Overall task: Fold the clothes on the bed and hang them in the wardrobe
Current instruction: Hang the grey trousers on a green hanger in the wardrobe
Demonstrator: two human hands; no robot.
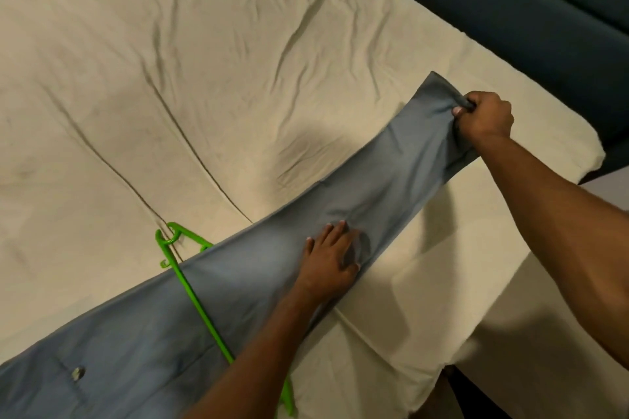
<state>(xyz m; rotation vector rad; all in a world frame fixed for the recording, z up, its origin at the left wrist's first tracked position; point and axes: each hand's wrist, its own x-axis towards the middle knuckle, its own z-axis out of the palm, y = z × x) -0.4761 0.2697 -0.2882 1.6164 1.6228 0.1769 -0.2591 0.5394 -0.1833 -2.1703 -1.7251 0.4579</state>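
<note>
Head view: grey trousers (238, 282) are laid diagonally across the bed (170, 78), which is covered by a wrinkled cream sheet. The hem end is pinched in the grip of the right hand (483, 119) — fingers curled round bunched cloth. The left hand (332, 258) is pressed flat on the leg, fingers spread. A green hanger (190, 286) is lain across the trousers (its hook resting on the sheet). A dark blue bed frame (510, 10) is seen beyond.
</note>
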